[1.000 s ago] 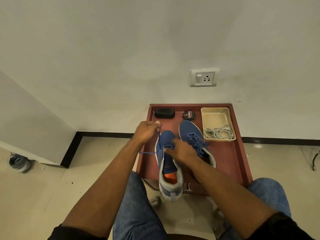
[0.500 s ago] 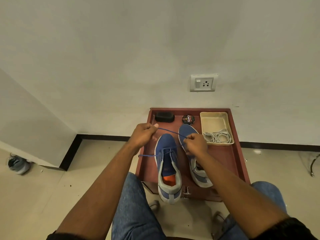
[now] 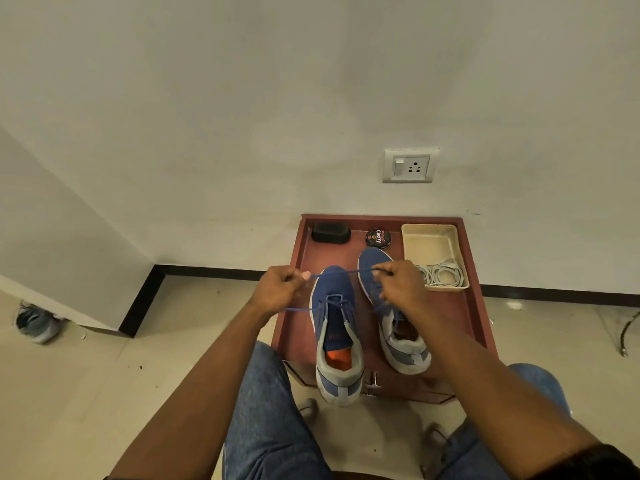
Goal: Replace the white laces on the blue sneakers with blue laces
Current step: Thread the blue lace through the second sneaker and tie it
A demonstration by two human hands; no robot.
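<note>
Head view: left hand (image 3: pixel 281 287) and right hand (image 3: pixel 398 282), both curled, pinch a blue lace (image 3: pixel 341 272) stretched taut between them above the toe of the left blue sneaker (image 3: pixel 335 327) on the red tray (image 3: pixel 464 306); the second blue sneaker (image 3: pixel 372 268) sits just right of it. White laces (image 3: pixel 441 274) lie in the beige tray (image 3: pixel 431 242), right of that sneaker. Lace looks thin, limp, light; likely best pinched near its ends, pulled evenly.
</note>
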